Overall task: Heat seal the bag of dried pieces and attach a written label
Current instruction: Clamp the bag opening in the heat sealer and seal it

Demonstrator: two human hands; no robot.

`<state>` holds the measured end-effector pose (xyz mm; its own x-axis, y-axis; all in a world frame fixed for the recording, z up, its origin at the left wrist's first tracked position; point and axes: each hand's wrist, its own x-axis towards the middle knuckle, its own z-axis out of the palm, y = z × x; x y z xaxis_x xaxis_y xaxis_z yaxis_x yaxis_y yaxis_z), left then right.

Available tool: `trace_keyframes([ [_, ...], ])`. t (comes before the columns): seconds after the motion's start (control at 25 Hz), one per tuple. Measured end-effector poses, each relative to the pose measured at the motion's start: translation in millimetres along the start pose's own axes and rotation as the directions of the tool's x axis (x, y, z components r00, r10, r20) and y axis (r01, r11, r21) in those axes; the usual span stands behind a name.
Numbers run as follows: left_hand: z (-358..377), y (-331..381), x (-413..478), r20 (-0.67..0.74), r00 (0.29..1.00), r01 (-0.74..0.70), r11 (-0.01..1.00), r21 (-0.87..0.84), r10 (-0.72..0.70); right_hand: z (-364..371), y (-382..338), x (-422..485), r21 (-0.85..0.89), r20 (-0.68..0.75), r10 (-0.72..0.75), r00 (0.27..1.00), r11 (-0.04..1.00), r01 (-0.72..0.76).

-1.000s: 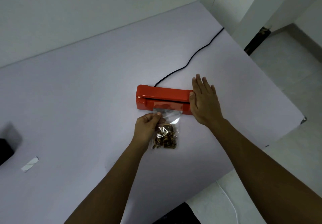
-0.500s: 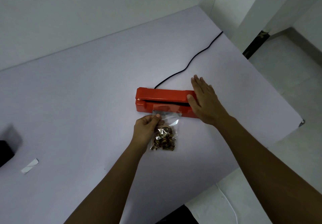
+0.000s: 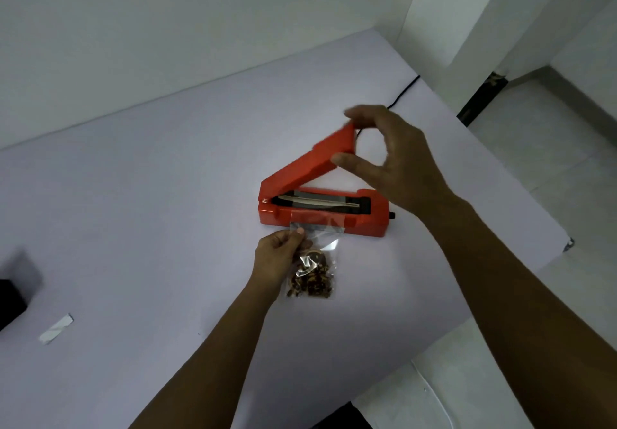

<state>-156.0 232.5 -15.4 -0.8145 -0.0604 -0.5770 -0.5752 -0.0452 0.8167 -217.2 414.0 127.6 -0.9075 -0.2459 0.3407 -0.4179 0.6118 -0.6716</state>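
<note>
A red heat sealer [image 3: 364, 221] sits mid-table with its lid [image 3: 310, 164] swung up on the left hinge, baring the dark sealing strip. My right hand [image 3: 397, 161] grips the lid's raised free end between thumb and fingers. A clear bag of brown dried pieces [image 3: 312, 268] lies in front of the sealer, its top edge resting against the sealer's front. My left hand [image 3: 278, 258] pinches the bag's upper left part. A small white label strip [image 3: 56, 328] lies far to the left.
The sealer's black cord [image 3: 402, 92] runs back toward the table's far right corner. A black object [image 3: 11, 305] sits at the left edge. The table [image 3: 150, 194] ends close on the right, with tiled floor beyond.
My right hand went from lying flat on the shut lid to lifting it; the sealer now stands open. My left hand still holds the bag in about the same place.
</note>
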Motion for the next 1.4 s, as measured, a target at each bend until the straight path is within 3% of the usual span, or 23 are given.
trace_keyframes([
  [0.24, -2, -1, -2, -0.013, 1.000, -0.004, 1.000, 0.013, 0.004, 37, -57, 59, 0.080, 0.115, -0.229, 0.967, 0.972, 0.221],
  [0.44, 1, 2, -5, -0.017, 1.000, -0.006, 0.999, 0.032, 0.007, 68, -71, 80, 0.072, 0.229, -0.260, 0.938, 0.966, 0.250],
  [0.6, 0, 5, -5, -0.008, 1.000, 0.007, 1.000, 0.030, -0.006, 59, -54, 74, 0.147, 0.186, -0.153, 0.971, 0.981, 0.126],
  [0.72, 2, 7, -6, -0.003, 1.000, 0.019, 1.000, 0.010, -0.019, 39, 2, 44, 0.110, 0.127, 0.091, 0.988, 0.988, -0.105],
  [0.84, 9, 10, -6, -0.050, 0.998, -0.029, 0.997, 0.071, 0.032, 25, 67, -9, -0.099, 0.207, 0.410, 0.888, 0.912, -0.398],
  [0.92, 16, 13, -5, -0.122, 0.987, -0.078, 0.982, 0.171, 0.100, 23, 93, -42, -0.197, 0.318, 0.508, 0.800, 0.861, -0.469],
  [1.0, 20, 17, -5, -0.192, 0.968, -0.110, 0.962, 0.251, 0.160, 24, 101, -61, -0.191, 0.422, 0.542, 0.727, 0.837, -0.513],
  [1.08, 24, 22, -3, -0.253, 0.947, -0.106, 0.937, 0.333, 0.197, 27, 102, -69, -0.201, 0.445, 0.557, 0.701, 0.825, -0.528],
  [1.4, 38, 29, -4, -0.374, 0.872, -0.096, 0.859, 0.503, 0.316, 38, 111, -74, -0.269, 0.359, 0.531, 0.767, 0.846, -0.460],
])
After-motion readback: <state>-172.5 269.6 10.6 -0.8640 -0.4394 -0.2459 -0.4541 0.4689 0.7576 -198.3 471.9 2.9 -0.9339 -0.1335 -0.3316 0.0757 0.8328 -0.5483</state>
